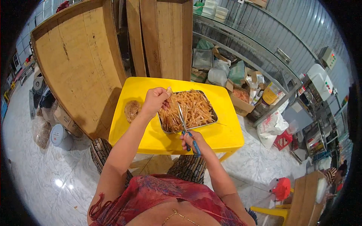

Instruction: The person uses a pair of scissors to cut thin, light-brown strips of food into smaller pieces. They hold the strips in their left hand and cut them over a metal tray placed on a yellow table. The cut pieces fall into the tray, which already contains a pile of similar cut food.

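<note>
A shallow metal tray (216,118) heaped with thin amber-brown strips (193,106) stands on a yellow plastic table (226,138). My left hand (157,100) is over the tray's left edge, its thumb and fingers pinching a small pale piece (169,89). In my right hand (192,140), at the tray's near edge, are blue-handled scissors (182,121); their blades point away from me over the strips and look closed or nearly so. A round brown disc-like item (132,110) lies on the table, left of the tray and beside my left forearm.
Large wooden trays (82,62) stand upright behind the table and to its left. A glass-and-metal shelf (240,31) rises at the back right above boxes and bags. On the floor are a lidded bucket (60,137) at left and a white sack (271,127) at right.
</note>
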### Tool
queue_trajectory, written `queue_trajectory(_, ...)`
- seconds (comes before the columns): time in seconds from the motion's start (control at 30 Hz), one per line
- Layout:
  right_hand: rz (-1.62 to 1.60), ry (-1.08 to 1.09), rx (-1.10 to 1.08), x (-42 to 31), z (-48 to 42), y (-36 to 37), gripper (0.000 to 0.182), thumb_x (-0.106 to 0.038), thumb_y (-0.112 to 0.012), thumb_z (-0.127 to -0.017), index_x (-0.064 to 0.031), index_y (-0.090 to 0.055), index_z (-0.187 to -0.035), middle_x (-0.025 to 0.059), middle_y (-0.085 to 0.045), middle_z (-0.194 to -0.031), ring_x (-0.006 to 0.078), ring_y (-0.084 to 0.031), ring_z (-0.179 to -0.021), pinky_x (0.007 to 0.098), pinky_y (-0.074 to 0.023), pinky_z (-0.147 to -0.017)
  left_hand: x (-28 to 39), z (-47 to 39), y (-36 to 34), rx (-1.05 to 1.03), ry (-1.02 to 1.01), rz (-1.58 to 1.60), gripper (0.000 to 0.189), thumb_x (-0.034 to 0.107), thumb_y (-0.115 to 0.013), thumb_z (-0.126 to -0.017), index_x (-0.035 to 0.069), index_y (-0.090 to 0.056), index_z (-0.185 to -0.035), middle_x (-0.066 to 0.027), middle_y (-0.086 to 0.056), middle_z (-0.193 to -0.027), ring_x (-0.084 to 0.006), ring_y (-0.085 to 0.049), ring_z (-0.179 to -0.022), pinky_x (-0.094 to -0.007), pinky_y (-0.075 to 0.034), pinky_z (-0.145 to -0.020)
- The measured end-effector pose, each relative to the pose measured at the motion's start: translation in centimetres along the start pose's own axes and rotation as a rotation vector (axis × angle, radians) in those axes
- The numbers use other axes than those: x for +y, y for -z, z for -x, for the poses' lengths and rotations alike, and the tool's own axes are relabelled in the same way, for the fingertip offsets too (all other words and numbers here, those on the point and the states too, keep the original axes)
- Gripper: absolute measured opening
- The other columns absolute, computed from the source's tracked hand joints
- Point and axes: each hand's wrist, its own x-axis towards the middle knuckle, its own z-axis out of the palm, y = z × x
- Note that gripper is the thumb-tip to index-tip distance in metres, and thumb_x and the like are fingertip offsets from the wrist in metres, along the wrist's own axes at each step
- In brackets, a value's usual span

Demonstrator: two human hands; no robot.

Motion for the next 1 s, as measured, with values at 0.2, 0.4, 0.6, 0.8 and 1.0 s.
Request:
queue_trajectory(0.2, -0.009, 0.008, 0.045, -0.3, 0.0, -0.2, 0.029, -0.03, -0.047, -0.087, -0.0015, -0.051, -0.083, 0.0029, -0.051, -0.06, 0.0106, -0.051, -0.05, 0.0215, -0.0403, -0.045, -0.8, 0.1, -0.1, -0.027, 0.001, -0.038, 0.016, 0.015, -0.056, -0.081, 0.002, -0.053, -0.071, -0.0019, -0.053, -0.058, -0.0091, -0.051, -0.043, -0.0213, -0.041, -0.037)
queue_trajectory(0.4, 0.084, -0.049, 0.113, -0.8, 0.1, -0.3, 0.032, -0.035, -0.055, -0.081, -0.004, -0.051, -0.073, 0.0009, -0.048, -0.054, 0.0089, -0.048, -0.043, 0.0206, -0.039, -0.04, -0.6, 0.0, -0.2, -0.011, -0.012, -0.025, 0.016, 0.015, -0.055, -0.081, 0.002, -0.053, -0.071, -0.0022, -0.052, -0.058, -0.0093, -0.052, -0.044, -0.0215, -0.041, -0.037)
queue_trajectory(0.6, 0.07, -0.083, 0.18, -0.7, 0.0, -0.3, 0.038, -0.04, -0.063, -0.075, -0.0057, -0.049, -0.066, 0.0003, -0.045, -0.051, 0.0074, -0.043, -0.04, 0.02, -0.0373, -0.038, -0.7, -0.2, -0.3, 0.02, -0.023, -0.023, 0.017, 0.016, -0.056, -0.081, 0.002, -0.054, -0.072, -0.0038, -0.054, -0.058, -0.0095, -0.051, -0.044, -0.0216, -0.043, -0.039)
queue_trajectory(0.8, 0.066, -0.077, 0.142, -0.6, -0.1, 0.0, 0.039, -0.04, -0.063, -0.075, -0.0056, -0.047, -0.065, -0.0002, -0.043, -0.051, 0.0072, -0.042, -0.041, 0.0205, -0.0367, -0.038, -1.0, -0.1, -0.6, 0.061, -0.067, -0.081, 0.016, 0.015, -0.054, -0.082, 0.002, -0.053, -0.074, -0.002, -0.052, -0.057, -0.0085, -0.05, -0.044, -0.0206, -0.041, -0.04)
queue_trajectory(1.0, 0.0, -0.014, 0.085, 0.0, -1.1, 0.2, 0.031, -0.033, -0.054, -0.083, -0.0032, -0.05, -0.075, 0.0032, -0.049, -0.059, 0.0096, -0.048, -0.048, 0.0222, -0.0413, -0.044, -1.1, 0.8, -1.7, 0.022, -0.124, -0.204, 0.014, 0.015, -0.054, -0.083, 0.003, -0.051, -0.077, 0.0, -0.051, -0.058, -0.0063, -0.049, -0.044, -0.0189, -0.039, -0.041)
